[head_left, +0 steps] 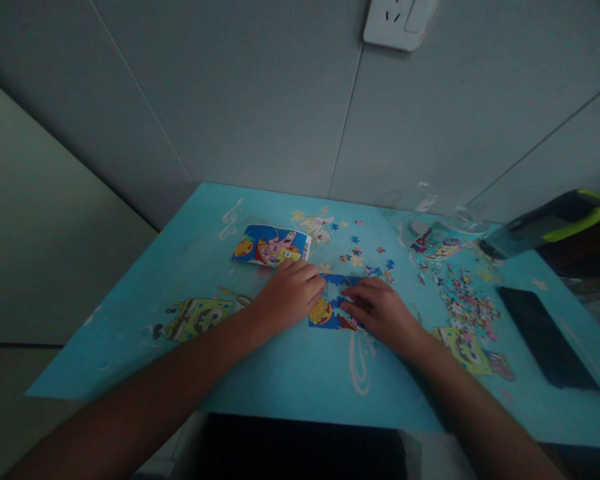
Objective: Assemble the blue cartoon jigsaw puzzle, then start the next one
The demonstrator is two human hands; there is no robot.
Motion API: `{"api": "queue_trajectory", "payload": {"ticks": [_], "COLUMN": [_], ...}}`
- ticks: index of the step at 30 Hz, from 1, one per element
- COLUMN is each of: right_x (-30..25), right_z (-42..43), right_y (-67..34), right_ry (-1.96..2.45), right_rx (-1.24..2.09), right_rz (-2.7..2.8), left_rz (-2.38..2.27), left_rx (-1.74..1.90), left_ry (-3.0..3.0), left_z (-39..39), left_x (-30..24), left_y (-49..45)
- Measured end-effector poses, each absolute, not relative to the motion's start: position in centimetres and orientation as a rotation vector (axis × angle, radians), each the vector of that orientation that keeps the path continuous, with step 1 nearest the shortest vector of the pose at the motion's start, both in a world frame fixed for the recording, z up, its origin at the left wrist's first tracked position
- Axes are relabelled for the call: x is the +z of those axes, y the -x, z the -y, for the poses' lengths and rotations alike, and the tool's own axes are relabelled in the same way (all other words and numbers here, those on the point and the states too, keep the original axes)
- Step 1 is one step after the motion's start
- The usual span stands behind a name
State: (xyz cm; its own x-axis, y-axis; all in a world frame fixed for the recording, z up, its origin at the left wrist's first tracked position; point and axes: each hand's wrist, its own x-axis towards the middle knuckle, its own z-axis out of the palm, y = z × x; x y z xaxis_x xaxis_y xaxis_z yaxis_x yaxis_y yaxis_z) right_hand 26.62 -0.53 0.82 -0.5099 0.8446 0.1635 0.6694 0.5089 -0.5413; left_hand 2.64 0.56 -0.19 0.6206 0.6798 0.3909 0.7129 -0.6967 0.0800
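Note:
A partly joined jigsaw puzzle (321, 315), blue with a round yellow figure, lies flat between my hands, with a gap showing the table near its middle. My left hand (291, 293) has its fingers curled together on the puzzle's left edge, steadying it; the fingertips are partly hidden. On the right side, my right hand (379, 305) lies over the puzzle with thumb and index finger apart, covering part of it. Just beyond my left hand is a blue picture card (273, 245) with cartoon figures. Several loose puzzle pieces (356, 252) lie scattered behind the puzzle.
A heap of small pieces (465, 297) spreads at the right, beside a dark flat phone-like slab (547, 337). Behind it are a clear plastic bag with a printed label (440, 241) and a dark bottle (540, 223) with a green strap. A wall (270, 100) borders the cartoon-printed table (145, 280).

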Motion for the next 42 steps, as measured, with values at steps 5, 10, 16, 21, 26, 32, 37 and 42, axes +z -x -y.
{"api": "queue_trajectory", "payload": {"ticks": [5, 10, 16, 21, 26, 32, 37, 42], "right_x": [0.9, 0.7, 0.8, 1.2, 1.1, 2.1, 2.7, 2.7], "right_z": [0.4, 0.3, 0.4, 0.6, 0.9, 1.3, 1.4, 1.4], "right_y": [-26.6, -26.7, -26.5, -26.6, -26.6, -26.1, -25.9, -26.0], "right_ry": [1.253, 1.239, 1.233, 1.374, 1.443, 1.414, 1.349, 1.324], "right_rx": [0.597, 0.630, 0.668, 0.722, 0.898, 1.190, 1.267, 1.294], "right_rz": [2.340, 2.337, 2.308, 2.190, 2.016, 1.753, 1.699, 1.658], "left_rz": [1.209, 1.291, 1.309, 1.268, 1.192, 1.259, 1.322, 1.352], "left_rx": [-0.617, -0.663, -0.701, -0.753, -0.790, -1.128, -1.330, -1.418], "left_ry": [2.738, 2.681, 2.709, 2.783, 2.878, 3.103, 3.139, 3.161], "left_z": [-0.9, -1.7, -1.8, -1.7, -1.2, -0.3, -0.1, 0.2], "left_x": [0.2, 1.0, 1.1, 0.3, -0.4, 0.1, 0.9, 1.4], "left_y": [-2.2, -1.2, -1.2, -1.5, -2.2, -3.1, -3.4, -3.6]}}
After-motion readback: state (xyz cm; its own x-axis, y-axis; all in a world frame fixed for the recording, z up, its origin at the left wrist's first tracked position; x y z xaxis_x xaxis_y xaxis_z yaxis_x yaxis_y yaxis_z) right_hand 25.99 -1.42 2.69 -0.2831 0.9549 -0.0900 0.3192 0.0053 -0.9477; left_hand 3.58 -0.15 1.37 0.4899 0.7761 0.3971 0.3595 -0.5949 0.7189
